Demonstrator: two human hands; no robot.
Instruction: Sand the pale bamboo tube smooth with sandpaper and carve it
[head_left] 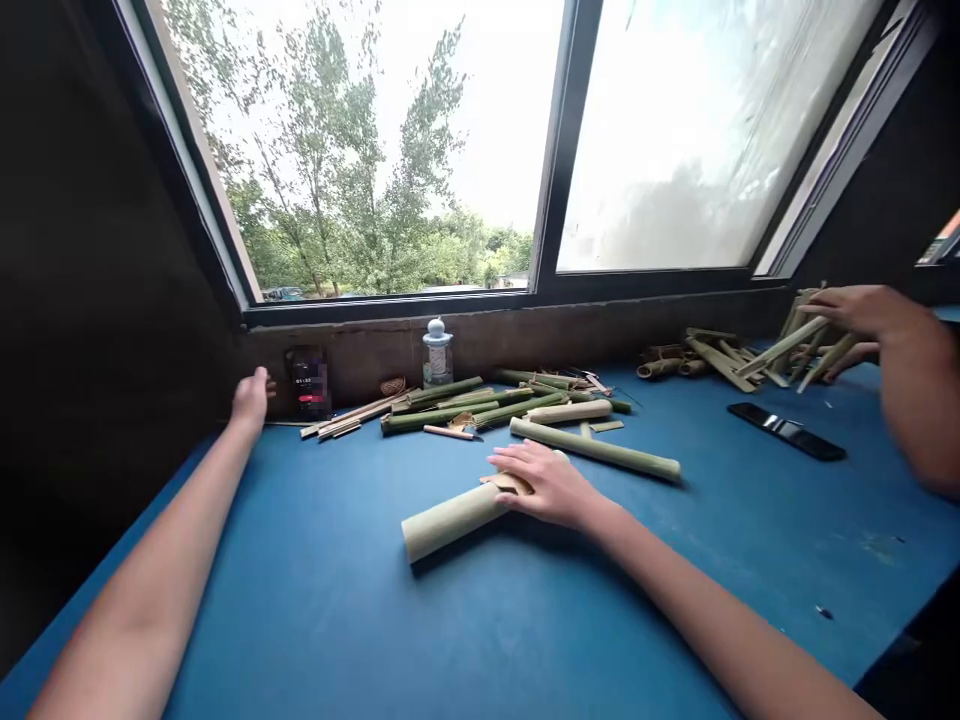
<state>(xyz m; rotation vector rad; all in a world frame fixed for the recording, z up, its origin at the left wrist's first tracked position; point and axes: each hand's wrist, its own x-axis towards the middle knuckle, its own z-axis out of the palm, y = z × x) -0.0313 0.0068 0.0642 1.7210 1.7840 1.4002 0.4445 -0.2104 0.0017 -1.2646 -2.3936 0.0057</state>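
My right hand (546, 487) rests over the far end of a thick pale bamboo tube (450, 522), which lies slantwise on the blue table. Its thumb and fingers lie around that end, with a thin tan curved piece (510, 483) showing under the palm. Off to the left, my left hand (250, 398) is stretched out near the wall, thumb up and fingers partly hidden, apparently apart and holding nothing. Just right of it, a dark phone (309, 385) with a lit screen leans against the wall. A longer, thinner bamboo tube (596, 448) lies beyond my right hand.
Green bamboo pieces (465, 408) and thin strips (352, 415) lie along the wall beside a pale blue-topped jar (437, 355). At right, another person's hand (862, 308) touches heaped bamboo pieces (724, 358). A black phone (786, 431) lies nearby on the blue table (315, 620).
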